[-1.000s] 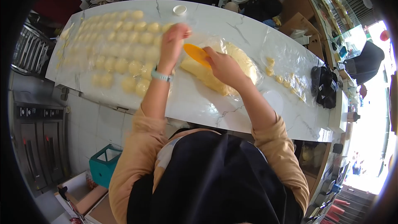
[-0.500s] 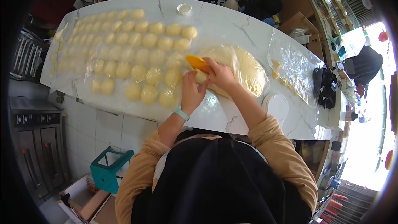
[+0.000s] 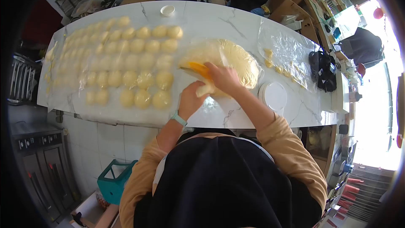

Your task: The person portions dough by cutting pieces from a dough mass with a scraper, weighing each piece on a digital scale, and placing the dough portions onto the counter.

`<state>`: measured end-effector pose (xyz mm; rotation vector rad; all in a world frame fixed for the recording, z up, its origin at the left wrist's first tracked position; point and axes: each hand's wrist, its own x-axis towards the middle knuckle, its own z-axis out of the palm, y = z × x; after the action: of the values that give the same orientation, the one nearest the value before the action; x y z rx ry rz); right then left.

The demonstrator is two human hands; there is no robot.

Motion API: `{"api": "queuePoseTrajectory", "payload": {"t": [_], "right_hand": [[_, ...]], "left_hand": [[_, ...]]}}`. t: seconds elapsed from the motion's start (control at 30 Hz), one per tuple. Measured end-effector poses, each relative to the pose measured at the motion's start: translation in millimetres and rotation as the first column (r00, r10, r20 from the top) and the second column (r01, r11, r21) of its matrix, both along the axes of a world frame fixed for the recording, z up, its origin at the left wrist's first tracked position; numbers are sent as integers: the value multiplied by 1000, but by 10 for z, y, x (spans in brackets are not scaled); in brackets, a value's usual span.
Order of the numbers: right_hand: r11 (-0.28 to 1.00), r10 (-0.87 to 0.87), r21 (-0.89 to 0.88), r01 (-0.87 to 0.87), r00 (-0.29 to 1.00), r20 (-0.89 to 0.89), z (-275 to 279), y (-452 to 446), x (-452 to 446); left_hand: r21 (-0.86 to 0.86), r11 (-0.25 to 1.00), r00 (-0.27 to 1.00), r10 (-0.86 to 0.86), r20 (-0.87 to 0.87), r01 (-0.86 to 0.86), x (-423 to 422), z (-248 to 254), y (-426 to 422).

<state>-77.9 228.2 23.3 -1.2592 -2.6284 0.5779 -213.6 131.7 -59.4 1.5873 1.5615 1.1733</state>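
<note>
My right hand point(image 3: 225, 78) is closed round an orange dough scraper point(image 3: 197, 69), smeared by motion, at the near left side of the large pale dough point(image 3: 241, 61). Clear plastic film lies over part of that dough. Just left of it, my left hand point(image 3: 190, 100) pinches a small piece of dough point(image 3: 205, 89) between thumb and fingers. Rows of round dough balls point(image 3: 144, 80) lie under clear film on the left half of the white marbled table point(image 3: 206, 17).
A white round lid or tub point(image 3: 275, 96) sits right of my right forearm. Dough scraps point(image 3: 287, 72) lie by a plastic sheet at the right, beside a black bag point(image 3: 323, 71). A small white cup point(image 3: 167, 11) stands at the far edge. Below left is a teal stool point(image 3: 114, 180).
The small dough piece has come away from beside the large dough, toward me, in my left hand. My right hand has tilted the scraper. The whole view has shifted slightly.
</note>
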Motion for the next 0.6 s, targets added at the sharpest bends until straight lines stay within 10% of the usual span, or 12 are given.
{"api": "queuePoseTrajectory", "payload": {"t": [0.1,0.23,0.33,0.43,0.6], "right_hand": [[984,-77,121,130,928,-366,-572,-198,367],[997,16,-74,-16,1000,-10,89,-7,185],[986,157,-24,-162,892,424,491,-98,107],[998,57,6,-65,910,411,265,-170,190],[962,-165,161,222,938,-306,-480,-608,883]], "left_hand": [[-271,922,947,-215,238,278,62,358,-192],[-6,999,979,-32,-203,31,173,261,-217],[-131,990,998,-57,14,58,123,267,-89],[-262,903,930,-364,-46,341,53,323,-77],[-401,710,793,-379,476,580,5,271,-54]]}}
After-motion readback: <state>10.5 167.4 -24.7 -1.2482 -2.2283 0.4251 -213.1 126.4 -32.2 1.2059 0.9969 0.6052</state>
